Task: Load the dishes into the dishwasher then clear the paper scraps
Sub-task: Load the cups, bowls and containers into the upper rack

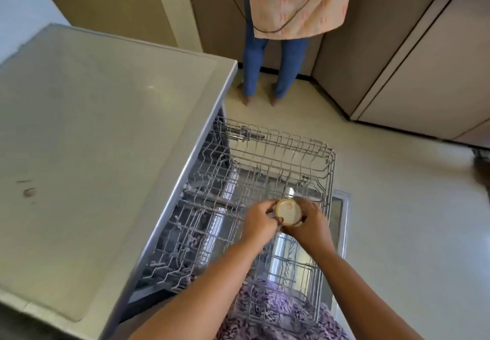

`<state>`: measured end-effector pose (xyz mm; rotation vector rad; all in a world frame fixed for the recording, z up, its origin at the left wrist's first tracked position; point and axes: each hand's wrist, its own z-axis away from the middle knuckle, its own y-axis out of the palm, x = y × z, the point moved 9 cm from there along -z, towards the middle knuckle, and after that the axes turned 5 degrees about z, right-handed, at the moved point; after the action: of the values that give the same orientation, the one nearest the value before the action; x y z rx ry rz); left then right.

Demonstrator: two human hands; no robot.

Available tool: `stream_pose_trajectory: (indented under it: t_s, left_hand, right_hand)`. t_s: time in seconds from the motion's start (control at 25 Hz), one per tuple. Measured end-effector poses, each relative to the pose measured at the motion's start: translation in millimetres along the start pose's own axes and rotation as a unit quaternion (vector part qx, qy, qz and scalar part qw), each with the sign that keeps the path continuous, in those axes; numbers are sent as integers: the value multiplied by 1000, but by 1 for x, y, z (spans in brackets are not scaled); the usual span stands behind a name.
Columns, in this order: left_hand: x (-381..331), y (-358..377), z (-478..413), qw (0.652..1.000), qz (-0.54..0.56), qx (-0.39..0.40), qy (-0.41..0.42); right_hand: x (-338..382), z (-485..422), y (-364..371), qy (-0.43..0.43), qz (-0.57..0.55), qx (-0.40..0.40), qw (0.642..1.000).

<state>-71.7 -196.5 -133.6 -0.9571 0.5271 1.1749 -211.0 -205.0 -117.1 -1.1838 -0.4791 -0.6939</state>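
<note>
Your fingers are curled round one cream cup [287, 211], held base-up. Your left hand [258, 220] grips it from nine o'clock and your right hand [309, 224] from three o'clock. The cup is over a pulled-out wire rack [278, 138] of the dishwasher, near the rack's four o'clock edge. One counter [106, 141] lies at nine o'clock. One other person [291, 8] stands at twelve o'clock.

Bystander [291, 5] by cabinets [411, 61]; countertop [106, 141], perhaps stained.
</note>
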Motion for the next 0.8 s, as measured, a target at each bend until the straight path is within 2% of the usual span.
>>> stream_pose_trajectory:
  t_s: [0.32,0.48,0.64,0.8]
  left_hand:
    - [15,63,-59,994,0,102,-49]
    - [28,78,-84,987,-14,138,-83]
    - [42,88,-98,978,-35,173,-113]
    - [48,88,-104,976,-60,179,-108]
  right_hand:
    - [-61,-50,11,118,-44,-46,991]
    - [-76,-75,27,143,-45,-25,988]
    - [-87,-93,44,154,-1,7,988]
    - [-92,-99,53,160,31,17,986]
